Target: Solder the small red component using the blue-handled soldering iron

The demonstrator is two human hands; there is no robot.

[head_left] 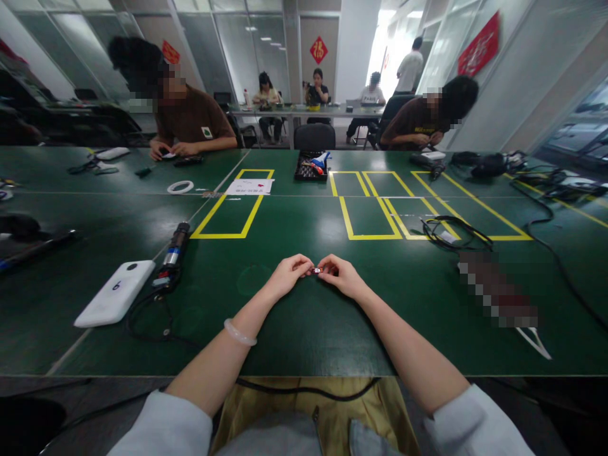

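A tiny red-and-white part (pixel 316 271) sits between the fingertips of both hands, over the green table (pixel 285 342); it is too small to tell its kind. My left hand (pixel 291 273) pinches its left side, with the fingers curled and the thumb pressed in. On the other side, my right hand (pixel 342 276) closes thumb and fingers on the part's right end. A pale bangle (pixel 240 332) circles my left wrist. Part of the small piece is covered by the fingertips.
At left lie a white power bank (pixel 115 293) marked 6 and a black cylindrical tool (pixel 175 250) with a cable. Yellow tape outlines (pixel 372 237), a black tray (pixel 304 166) of tools and a coiled cable (pixel 456 233) lie farther off. Two people work across the table.
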